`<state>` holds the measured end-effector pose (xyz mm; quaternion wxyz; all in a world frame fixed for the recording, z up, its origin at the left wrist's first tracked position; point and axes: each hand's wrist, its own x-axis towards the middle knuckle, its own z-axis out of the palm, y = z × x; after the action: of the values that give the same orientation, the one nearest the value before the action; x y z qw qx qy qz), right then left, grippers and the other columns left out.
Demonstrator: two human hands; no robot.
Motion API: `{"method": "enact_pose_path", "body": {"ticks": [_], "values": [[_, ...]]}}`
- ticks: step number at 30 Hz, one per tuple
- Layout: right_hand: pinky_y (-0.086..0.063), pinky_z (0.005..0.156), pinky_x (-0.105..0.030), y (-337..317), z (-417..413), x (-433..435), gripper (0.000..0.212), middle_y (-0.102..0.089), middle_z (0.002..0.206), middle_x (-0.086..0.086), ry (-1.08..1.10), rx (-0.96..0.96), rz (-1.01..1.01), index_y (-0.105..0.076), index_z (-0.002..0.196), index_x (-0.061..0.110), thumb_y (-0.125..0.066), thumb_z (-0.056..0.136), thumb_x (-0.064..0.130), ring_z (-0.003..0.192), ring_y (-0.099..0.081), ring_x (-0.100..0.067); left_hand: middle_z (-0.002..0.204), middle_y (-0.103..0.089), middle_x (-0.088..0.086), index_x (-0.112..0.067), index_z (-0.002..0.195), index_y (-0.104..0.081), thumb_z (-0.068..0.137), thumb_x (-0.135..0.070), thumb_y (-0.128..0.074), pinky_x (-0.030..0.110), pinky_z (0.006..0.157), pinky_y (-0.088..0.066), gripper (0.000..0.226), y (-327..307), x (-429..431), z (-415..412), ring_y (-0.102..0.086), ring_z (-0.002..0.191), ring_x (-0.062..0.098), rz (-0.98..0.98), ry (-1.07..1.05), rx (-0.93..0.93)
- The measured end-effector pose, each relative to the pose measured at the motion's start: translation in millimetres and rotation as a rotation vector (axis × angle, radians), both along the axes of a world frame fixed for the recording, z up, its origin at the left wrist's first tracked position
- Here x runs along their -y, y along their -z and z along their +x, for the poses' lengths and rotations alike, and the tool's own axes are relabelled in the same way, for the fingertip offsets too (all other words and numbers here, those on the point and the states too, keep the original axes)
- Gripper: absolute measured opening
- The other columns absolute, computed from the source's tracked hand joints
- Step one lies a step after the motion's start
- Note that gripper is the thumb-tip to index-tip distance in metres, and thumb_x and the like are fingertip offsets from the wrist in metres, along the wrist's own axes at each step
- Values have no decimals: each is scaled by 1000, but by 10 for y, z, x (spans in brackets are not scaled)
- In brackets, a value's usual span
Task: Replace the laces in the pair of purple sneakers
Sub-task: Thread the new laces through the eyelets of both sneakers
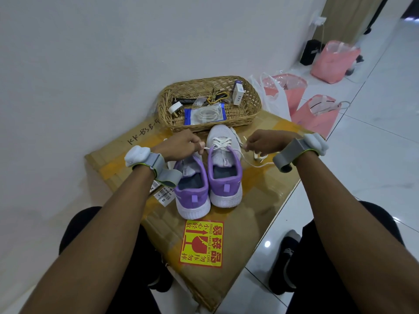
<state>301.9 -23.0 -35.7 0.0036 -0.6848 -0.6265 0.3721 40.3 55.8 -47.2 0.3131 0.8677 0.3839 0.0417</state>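
Two purple sneakers stand side by side on a cardboard box (238, 234), heels toward me. The right sneaker (224, 168) carries a white lace (221, 142) threaded through its eyelets. The left sneaker (192, 191) has its front hidden under my left hand. My left hand (183, 143) pinches one end of the lace just left of the right sneaker's tongue. My right hand (263, 142) pinches the other end on the right side, and loose lace trails over the box beneath it.
A wicker basket (251, 103) with a packet of laces, keys and small boxes sits beyond the shoes against the white wall. Pink bags (315, 118) stand on the tiled floor to the right. My knees flank the box.
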Motion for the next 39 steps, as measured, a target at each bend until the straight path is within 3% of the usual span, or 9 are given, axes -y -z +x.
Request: {"method": "enact_pose_path", "body": {"ticks": [4, 10, 16, 19, 22, 26, 28, 32, 39], "values": [[-53, 75, -36, -15, -55, 45, 38, -64, 86, -1, 27, -144, -1, -71, 91, 22, -51, 94, 55, 77, -57, -16, 71, -70, 7, -27, 65, -70, 102, -37, -51, 33, 66, -45, 43, 7, 59, -2, -59, 65, 21, 24, 20, -34], [-48, 73, -30, 34, 8, 22, 20, -60, 81, 4, -30, -188, 34, -63, 84, 22, -58, 96, 38, 81, -53, -14, 89, -66, 10, -19, 64, -64, 106, -27, -45, 34, 82, -45, 47, -42, 103, 11, -59, 81, 19, 29, -26, -34], [-46, 73, -30, 36, 77, 12, 21, -60, 82, 2, -17, -135, -9, -65, 85, 21, -61, 94, 39, 79, -52, -14, 72, -61, 2, -17, 60, -60, 105, -26, -45, 29, 68, -40, 49, -41, 91, 19, -53, 64, 12, -2, -25, -109], [-45, 67, -26, 28, 77, -9, 18, -63, 81, 4, 12, -80, 88, -65, 84, 25, -65, 90, 41, 75, -54, -12, 87, -68, 6, -16, 84, -71, 105, -33, -46, 32, 72, -43, 37, -33, 59, -4, -59, 80, 20, 76, -56, -42], [-42, 61, -22, -37, 47, -1, 24, -63, 75, 4, 116, -161, 268, -64, 88, 16, -68, 89, 39, 66, -54, -10, 109, -64, 7, -15, 120, -60, 106, -19, -40, 37, 78, -44, 25, -91, 30, -30, -59, 89, 22, 107, -183, 84], [-53, 65, -25, -104, -58, 42, 40, -72, 82, -6, 88, -336, 58, -71, 94, 8, -79, 76, 43, 68, -64, -14, 94, -63, 8, -16, 142, -38, 92, 11, -40, 32, 65, -46, 57, -190, 108, 28, -58, 78, 21, 227, -226, 161], [-56, 68, -24, -76, -98, 55, 33, -75, 89, -8, 69, -364, -8, -73, 95, 8, -84, 73, 31, 77, -69, -15, 86, -67, 5, -12, 138, -36, 90, 13, -43, 29, 61, -48, 54, -185, 157, 85, -62, 69, 20, 215, -195, 241], [-57, 69, -21, -79, -76, 103, 26, -76, 93, -13, 96, -454, 10, -74, 99, 4, -81, 77, 17, 79, -72, -15, 79, -73, 5, -4, 105, -52, 102, -7, -49, 24, 57, -50, 5, -155, 288, 233, -67, 59, 19, 90, -141, 391], [-56, 67, -19, -52, -35, 139, 22, -76, 88, -9, 156, -571, -9, -74, 103, 0, -75, 83, 7, 76, -73, -13, 91, -69, 4, -15, 98, -81, 86, -19, -76, 34, 80, -49, 14, 24, 417, 442, -61, 86, 16, 283, 19, 277]]}}
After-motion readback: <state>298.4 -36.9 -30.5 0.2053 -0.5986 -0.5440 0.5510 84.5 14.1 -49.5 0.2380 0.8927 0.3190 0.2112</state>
